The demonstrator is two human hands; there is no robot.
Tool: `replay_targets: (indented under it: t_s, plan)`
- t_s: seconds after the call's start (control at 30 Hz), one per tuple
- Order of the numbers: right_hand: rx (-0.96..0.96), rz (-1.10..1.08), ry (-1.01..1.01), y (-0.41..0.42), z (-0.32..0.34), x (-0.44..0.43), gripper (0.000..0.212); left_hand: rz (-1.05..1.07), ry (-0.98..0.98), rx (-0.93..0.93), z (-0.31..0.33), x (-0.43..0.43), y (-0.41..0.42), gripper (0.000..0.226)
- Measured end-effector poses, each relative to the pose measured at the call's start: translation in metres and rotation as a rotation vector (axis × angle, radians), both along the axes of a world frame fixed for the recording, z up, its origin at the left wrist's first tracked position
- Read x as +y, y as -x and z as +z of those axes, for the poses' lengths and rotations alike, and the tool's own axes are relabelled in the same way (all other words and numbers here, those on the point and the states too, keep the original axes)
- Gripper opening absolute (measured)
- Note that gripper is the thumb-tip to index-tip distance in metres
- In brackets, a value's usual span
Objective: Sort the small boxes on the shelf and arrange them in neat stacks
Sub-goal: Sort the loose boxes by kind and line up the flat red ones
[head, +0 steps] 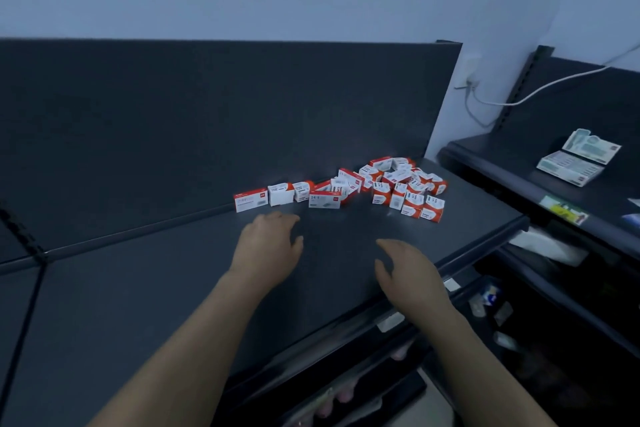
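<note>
Several small red-and-white boxes (391, 184) lie in a loose, jumbled heap against the back panel of the dark shelf (173, 288). The leftmost box (251, 199) stands on its long side, apart from the main pile. A box marked 24/6 (323, 199) lies in front of the row. My left hand (268, 246) hovers over the shelf just in front of the left boxes, fingers relaxed, holding nothing. My right hand (405, 274) is lower and to the right, also relaxed and holding nothing, short of the heap.
The shelf's front edge (467, 253) runs diagonally on the right. A second dark shelf (519, 177) at the right carries flat packaged items (578, 158). A white cable (540, 87) hangs from a wall socket. Lower shelves hold small goods.
</note>
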State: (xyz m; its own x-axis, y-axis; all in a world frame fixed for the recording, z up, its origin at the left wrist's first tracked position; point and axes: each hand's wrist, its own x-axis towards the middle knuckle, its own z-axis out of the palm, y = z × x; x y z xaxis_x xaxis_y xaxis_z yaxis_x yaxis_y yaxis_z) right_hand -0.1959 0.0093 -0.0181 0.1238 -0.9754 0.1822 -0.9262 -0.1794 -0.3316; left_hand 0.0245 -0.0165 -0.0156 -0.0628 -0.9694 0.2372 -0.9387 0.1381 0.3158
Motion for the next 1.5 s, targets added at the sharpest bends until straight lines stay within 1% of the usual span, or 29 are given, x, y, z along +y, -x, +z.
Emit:
replay_targets:
  t_s: [0.1,0.27,0.4,0.47,0.6,0.7,0.87,0.93,1.07,1.17,1.3,1.4,1.5]
  plan:
    - [-0.017,0.019,-0.005,0.004,-0.002,-0.024,0.040,0.041,-0.012,0.029,-0.002,-0.021,-0.001,0.036]
    - [-0.026,0.040,-0.002,0.000,-0.004,-0.068,0.044,0.091,-0.006,0.022,-0.006,-0.067,-0.009,0.026]
    - [-0.034,0.046,-0.012,-0.008,-0.003,-0.104,0.045,0.109,0.036,-0.036,-0.011,-0.105,-0.019,0.015]
    - [-0.047,0.050,-0.013,-0.012,-0.001,-0.120,0.044,0.111,0.025,-0.080,-0.013,-0.122,-0.021,0.019]
    - [-0.081,0.071,0.006,-0.017,0.001,-0.149,0.034,0.089,-0.036,-0.170,-0.021,-0.149,-0.022,0.032]
    - [-0.116,0.095,0.013,-0.020,-0.003,-0.167,0.029,0.082,-0.036,-0.198,-0.028,-0.159,-0.020,0.038]
    - [-0.134,0.123,-0.010,-0.027,-0.009,-0.192,0.043,0.064,0.031,-0.231,-0.036,-0.161,-0.021,0.032]
    - [-0.127,0.134,-0.040,-0.030,-0.010,-0.200,0.045,0.044,0.026,-0.206,-0.036,-0.161,-0.023,0.031]
    - [-0.104,0.135,-0.052,-0.033,-0.014,-0.209,0.041,0.034,0.015,-0.144,-0.029,-0.157,-0.025,0.033]
    - [-0.132,0.114,-0.029,-0.030,-0.014,-0.211,0.039,0.037,0.039,-0.019,-0.024,-0.149,-0.025,0.033]
    - [-0.222,0.103,0.090,-0.028,-0.004,-0.203,0.037,0.028,0.073,0.189,-0.013,-0.133,-0.020,0.029]
    - [-0.246,0.143,0.160,-0.030,0.008,-0.191,0.037,0.076,0.101,0.260,-0.006,-0.116,-0.016,0.023]
    - [-0.264,0.224,0.168,-0.038,0.016,-0.174,0.037,0.144,0.121,0.317,-0.004,-0.095,-0.015,0.021]
